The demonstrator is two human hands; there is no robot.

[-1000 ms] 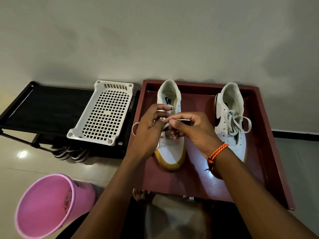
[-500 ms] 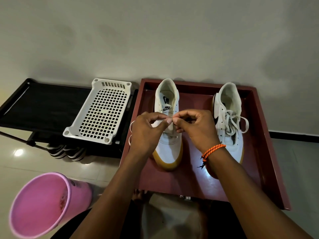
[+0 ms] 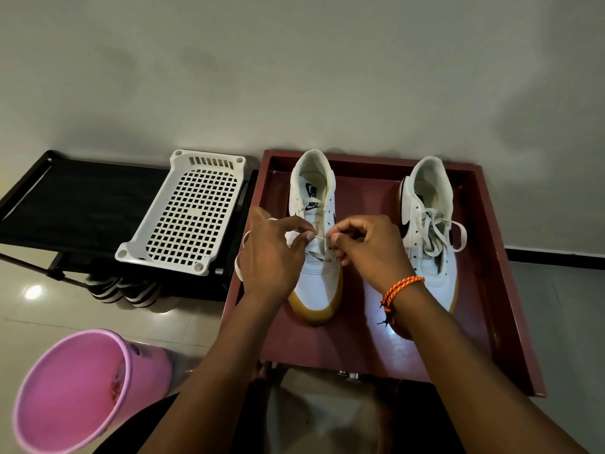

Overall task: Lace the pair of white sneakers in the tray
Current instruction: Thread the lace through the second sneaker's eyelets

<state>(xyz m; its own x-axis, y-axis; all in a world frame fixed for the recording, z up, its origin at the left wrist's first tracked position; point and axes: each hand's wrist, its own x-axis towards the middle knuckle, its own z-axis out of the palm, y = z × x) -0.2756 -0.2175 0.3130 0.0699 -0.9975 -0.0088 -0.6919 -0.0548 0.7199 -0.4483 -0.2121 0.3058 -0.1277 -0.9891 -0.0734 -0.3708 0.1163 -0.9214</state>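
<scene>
You are working over the left sneaker (image 3: 315,273) in the dark red tray (image 3: 497,290), toe pointing toward you. Your left hand (image 3: 268,257) is pinching one end of the white lace (image 3: 319,239) between thumb and forefinger, and your right hand (image 3: 366,247), with an orange bracelet (image 3: 401,288) at the wrist, is pinching the lace beside the eyelets. The right sneaker (image 3: 429,231) is sitting just beside, already laced. A white basket (image 3: 186,211) and a pink bucket (image 3: 82,388) are lying to your left.
</scene>
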